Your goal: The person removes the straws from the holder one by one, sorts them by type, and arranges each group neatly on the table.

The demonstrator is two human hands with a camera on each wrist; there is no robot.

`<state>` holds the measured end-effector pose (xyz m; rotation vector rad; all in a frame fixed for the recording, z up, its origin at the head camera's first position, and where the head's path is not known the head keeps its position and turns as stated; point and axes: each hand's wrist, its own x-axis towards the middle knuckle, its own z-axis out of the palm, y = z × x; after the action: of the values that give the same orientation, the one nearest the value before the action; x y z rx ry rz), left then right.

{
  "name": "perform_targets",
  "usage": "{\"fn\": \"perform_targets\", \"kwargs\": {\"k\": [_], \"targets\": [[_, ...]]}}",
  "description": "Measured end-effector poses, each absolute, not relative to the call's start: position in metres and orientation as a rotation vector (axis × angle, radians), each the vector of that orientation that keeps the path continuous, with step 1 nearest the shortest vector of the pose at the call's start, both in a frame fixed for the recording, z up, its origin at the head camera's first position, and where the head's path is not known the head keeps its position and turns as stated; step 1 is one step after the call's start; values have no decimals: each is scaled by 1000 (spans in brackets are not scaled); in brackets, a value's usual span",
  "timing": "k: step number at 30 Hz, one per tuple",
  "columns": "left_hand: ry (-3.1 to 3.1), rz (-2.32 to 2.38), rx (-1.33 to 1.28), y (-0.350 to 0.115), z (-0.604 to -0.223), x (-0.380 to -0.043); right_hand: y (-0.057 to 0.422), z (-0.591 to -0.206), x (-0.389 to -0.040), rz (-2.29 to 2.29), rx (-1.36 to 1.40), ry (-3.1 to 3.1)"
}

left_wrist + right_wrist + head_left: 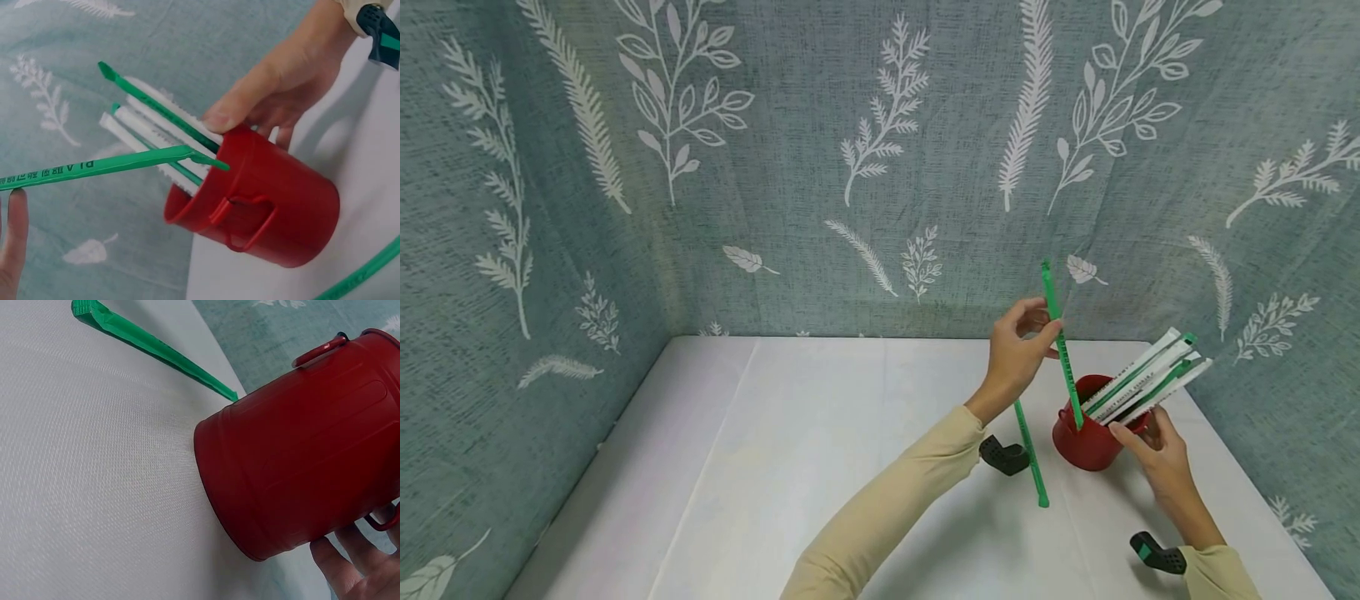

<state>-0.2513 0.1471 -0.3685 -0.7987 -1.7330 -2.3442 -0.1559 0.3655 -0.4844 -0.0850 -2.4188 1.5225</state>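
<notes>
My left hand pinches a green paper-wrapped straw between thumb and fingers. The straw stands slanted, its lower end at the near-left rim of a small red bucket. In the left wrist view, that end overlaps the rim above a wire side handle. My right hand holds the bucket from the right, with the thumb at the rim and the fingers along its side. Several white and green wrapped straws lean to the right inside the bucket.
Another green wrapped straw lies on the white table, left of the bucket. Black wrist devices show at both cuffs. A grey-green leaf-patterned cloth hangs behind the table and along both sides.
</notes>
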Motion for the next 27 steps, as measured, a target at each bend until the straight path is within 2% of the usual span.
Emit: {"fn": "perform_targets", "kwargs": {"k": [20,27], "targets": [[-1768,-2454,-702,126,-382,-245,365,-485,-156,1536,-99,-2402],[-1784,-2476,-665,129,-399,-252,365,-486,-156,1544,-95,-2397]]}}
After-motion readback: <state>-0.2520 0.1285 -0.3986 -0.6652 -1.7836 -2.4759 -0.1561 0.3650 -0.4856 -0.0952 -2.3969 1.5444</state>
